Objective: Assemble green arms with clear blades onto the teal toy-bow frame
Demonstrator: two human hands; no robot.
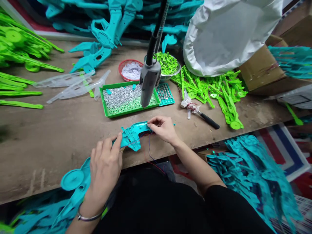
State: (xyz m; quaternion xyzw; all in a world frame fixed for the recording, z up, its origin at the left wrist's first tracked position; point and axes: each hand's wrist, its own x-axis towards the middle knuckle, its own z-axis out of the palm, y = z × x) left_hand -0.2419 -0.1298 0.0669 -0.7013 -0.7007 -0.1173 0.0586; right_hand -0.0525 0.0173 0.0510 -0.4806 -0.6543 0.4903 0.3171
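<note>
A long turquoise plastic half-shell (133, 138), ribbed on the inside, lies at the table's front edge. My left hand (106, 159) is closed over its left portion, thumb and fingers gripping it. At the shell's right end my right hand (162, 128) pinches with thumb and fingertips; what sits between them is hidden. Thin red and blue wires (149, 146) run along the shell and hang over the edge below my right hand. Beyond my hands hangs a grey power screwdriver (149, 78), pointing down over a green tray (131, 112) of small metal screws.
Behind the tray stand a red basket (120, 73) of white pieces and a metal bowl (179, 70) of green parts. A black-handled hammer (208, 120) lies right, before green parts (226, 97). Turquoise shells (258, 169) pile below right. A white sack (226, 35) stands behind.
</note>
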